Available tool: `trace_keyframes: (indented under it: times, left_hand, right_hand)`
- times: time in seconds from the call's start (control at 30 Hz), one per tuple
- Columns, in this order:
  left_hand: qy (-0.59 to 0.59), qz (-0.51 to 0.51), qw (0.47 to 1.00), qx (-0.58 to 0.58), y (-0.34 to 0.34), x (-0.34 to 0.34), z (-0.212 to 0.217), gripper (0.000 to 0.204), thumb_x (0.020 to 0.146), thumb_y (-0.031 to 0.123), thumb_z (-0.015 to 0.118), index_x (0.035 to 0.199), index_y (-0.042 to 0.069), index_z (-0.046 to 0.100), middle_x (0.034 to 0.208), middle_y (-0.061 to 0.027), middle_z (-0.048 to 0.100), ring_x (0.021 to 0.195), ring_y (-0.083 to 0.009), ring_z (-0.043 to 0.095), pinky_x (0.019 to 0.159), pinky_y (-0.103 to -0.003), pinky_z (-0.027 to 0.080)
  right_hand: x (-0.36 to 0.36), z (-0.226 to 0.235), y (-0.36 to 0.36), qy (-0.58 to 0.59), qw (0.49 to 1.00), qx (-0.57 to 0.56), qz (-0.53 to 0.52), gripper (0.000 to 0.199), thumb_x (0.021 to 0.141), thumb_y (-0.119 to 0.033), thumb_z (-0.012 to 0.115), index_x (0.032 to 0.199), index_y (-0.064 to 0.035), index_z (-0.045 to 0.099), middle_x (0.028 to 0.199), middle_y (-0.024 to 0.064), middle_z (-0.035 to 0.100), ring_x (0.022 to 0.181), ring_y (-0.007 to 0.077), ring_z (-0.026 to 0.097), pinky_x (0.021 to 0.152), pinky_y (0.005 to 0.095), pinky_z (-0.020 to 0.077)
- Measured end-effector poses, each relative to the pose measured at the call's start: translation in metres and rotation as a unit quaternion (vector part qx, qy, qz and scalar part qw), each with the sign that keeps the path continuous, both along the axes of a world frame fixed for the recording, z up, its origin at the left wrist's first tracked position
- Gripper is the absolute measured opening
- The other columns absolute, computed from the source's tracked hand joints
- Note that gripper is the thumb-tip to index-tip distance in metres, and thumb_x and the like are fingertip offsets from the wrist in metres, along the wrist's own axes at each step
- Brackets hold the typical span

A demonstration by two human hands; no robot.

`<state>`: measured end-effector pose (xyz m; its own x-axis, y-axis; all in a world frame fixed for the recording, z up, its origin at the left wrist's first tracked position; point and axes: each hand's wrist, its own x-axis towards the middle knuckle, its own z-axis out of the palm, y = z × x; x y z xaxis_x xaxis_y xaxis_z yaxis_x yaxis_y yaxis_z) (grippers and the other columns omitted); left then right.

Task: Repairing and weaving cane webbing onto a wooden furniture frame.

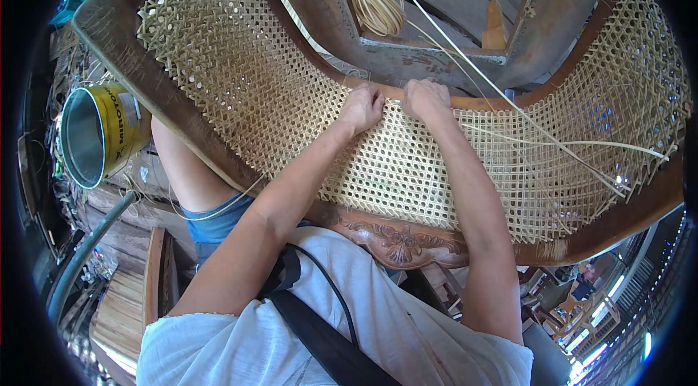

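Woven cane webbing (392,161) spans a curved brown wooden furniture frame (414,235) with a carved floral ornament along its near edge. At the far edge of the weave, my left hand (362,107) is closed, thumb and fingers pinched together against the cane. Just to its right, my right hand (427,99) is curled over the wooden rail's inner edge. Whatever lies between the fingers of either hand is too small or hidden. Loose cane strands (560,141) trail across the right part of the weave, some rising toward the top.
A coil of cane strands (374,4) hangs beyond the rail, near another dark wooden frame (429,59) with small holes along it. On the left is a yellow bucket (120,124) lying tilted, with a curved pipe (87,255) below it. Wooden furniture parts (582,310) stand at lower right.
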<state>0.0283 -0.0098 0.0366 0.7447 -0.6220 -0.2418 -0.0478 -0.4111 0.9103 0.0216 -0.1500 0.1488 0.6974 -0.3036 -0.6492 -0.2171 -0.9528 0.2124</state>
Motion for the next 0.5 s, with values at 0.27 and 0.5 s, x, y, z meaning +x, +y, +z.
trace_keyframes:
  times: [0.27, 0.5]
  left_hand:
    - [-0.03, -0.027, 0.999, -0.005, 0.001, 0.003, -0.004, 0.024, 0.09, 0.015, 0.052, 0.089, -0.006, 0.063, 0.097, -0.0281, 0.062, 0.098, -0.0419, 0.058, 0.092, -0.045, 0.046]
    - [0.002, -0.023, 0.999, 0.042, -0.002, -0.001, 0.002, 0.022, 0.089, 0.016, 0.053, 0.096, -0.002, 0.064, 0.109, -0.0268, 0.061, 0.106, -0.0398, 0.058, 0.096, -0.044, 0.045]
  right_hand:
    - [0.012, -0.007, 0.022, 0.052, 0.995, -0.048, 0.076, 0.026, 0.089, -0.014, 0.053, 0.104, -0.0146, 0.074, 0.101, 0.0064, 0.074, 0.097, 0.0239, 0.07, 0.081, 0.0473, 0.0495]
    - [0.017, -0.017, 0.043, 0.078, 0.993, -0.047, 0.076, 0.027, 0.09, -0.024, 0.06, 0.113, -0.0198, 0.072, 0.115, 0.0068, 0.07, 0.106, 0.0263, 0.067, 0.081, 0.054, 0.0472]
